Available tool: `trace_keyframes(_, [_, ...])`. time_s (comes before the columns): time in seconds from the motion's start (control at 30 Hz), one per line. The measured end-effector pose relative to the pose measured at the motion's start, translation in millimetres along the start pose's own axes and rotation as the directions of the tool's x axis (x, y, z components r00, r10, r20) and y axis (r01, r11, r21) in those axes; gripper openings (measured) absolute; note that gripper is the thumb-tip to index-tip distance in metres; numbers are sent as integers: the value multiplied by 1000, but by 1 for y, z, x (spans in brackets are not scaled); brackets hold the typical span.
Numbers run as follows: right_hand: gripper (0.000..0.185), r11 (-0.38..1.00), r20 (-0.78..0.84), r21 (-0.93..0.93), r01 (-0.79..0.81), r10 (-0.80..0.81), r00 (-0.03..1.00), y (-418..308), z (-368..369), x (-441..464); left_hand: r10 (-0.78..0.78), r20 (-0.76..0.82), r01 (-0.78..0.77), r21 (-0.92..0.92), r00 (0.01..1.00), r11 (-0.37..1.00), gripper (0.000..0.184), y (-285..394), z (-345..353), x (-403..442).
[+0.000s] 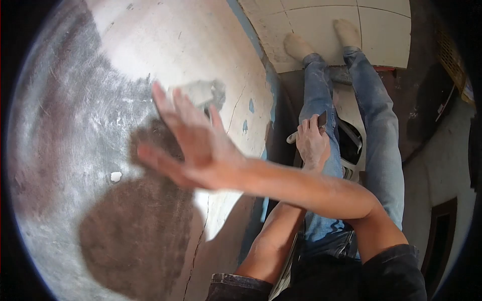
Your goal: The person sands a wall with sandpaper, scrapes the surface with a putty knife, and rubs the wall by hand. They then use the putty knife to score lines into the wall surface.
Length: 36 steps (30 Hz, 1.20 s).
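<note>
My right arm crosses over my left, and my right hand is in front of the wall with its fingers spread, slightly blurred. Nothing shows in it; whether it touches the wall, I cannot tell. Behind its fingertips is a rough grey patch on the wall. Close to my thigh, my left hand is closed around a scraper. The scraper's pale handle end sticks out on one side and its dark flat blade on the other. The fingers hide its middle.
The wall is part dark grey, part white, with a long crack and blue paint flecks. My legs stretch toward a pale tiled surface. Between them lies a black, rounded object. A yellow crate stands far right.
</note>
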State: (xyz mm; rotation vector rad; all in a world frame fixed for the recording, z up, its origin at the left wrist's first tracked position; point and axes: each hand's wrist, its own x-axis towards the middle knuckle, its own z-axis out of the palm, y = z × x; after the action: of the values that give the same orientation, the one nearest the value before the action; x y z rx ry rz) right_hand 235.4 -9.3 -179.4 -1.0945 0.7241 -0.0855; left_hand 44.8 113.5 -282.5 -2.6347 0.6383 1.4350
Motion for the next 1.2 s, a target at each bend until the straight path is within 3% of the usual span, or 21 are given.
trace_keyframes(0.1, [91,996,108,-87,31,-21,994,-15,-6,-35,-25,2,25,10,1000,1000,38,9,-9,1])
trace_keyframes(0.13, [90,995,-35,-35,96,-97,995,-12,-3,-24,-26,4,26,12,1000,1000,38,7,-8,2])
trace_keyframes(0.27, [89,995,-50,67,-75,79,996,4,-13,15,4,3,-5,24,1000,1000,39,-1,-2,2])
trace_keyframes(0.37, [91,999,64,-24,33,-31,997,-11,-7,-26,11,22,-12,21,1000,1000,40,-3,-4,5])
trace_keyframes(0.4, [92,998,175,-56,-5,15,985,-15,-10,-36,5,18,-5,21,1000,1000,40,-1,-5,6])
trace_keyframes(0.5, [91,997,19,-75,20,-18,1000,10,1,-16,-6,14,5,22,1000,1000,39,3,-7,3])
trace_keyframes(0.6, [91,993,-30,-8,-114,113,993,8,-5,14,-8,12,7,21,1000,1000,38,3,-11,2])
trace_keyframes(0.7, [92,999,92,32,-1,-2,996,-20,-10,-28,-14,24,14,18,1000,1000,38,7,-14,3])
trace_keyframes(0.73, [92,994,243,-83,-74,93,966,-32,-12,-38,-14,21,13,14,1000,1000,37,7,-17,4])
trace_keyframes(0.83, [93,988,126,-100,-114,126,984,0,-8,-25,-5,13,5,23,1000,1000,37,6,-17,4])
trace_keyframes(0.97, [94,937,210,-69,-342,349,913,16,-15,-11,17,26,-18,32,1000,999,36,2,-16,8])
trace_keyframes(1.0, [93,965,240,-74,-251,262,935,4,-13,-24,22,18,-23,30,1000,999,36,4,-16,12])
trace_keyframes(1.1, [93,966,260,-96,-240,257,931,5,-9,-34,0,32,-1,29,999,1000,35,3,-15,2])
trace_keyframes(1.2, [95,926,156,-42,-374,376,913,44,-13,-1,-3,25,2,18,1000,1000,35,4,-14,6])
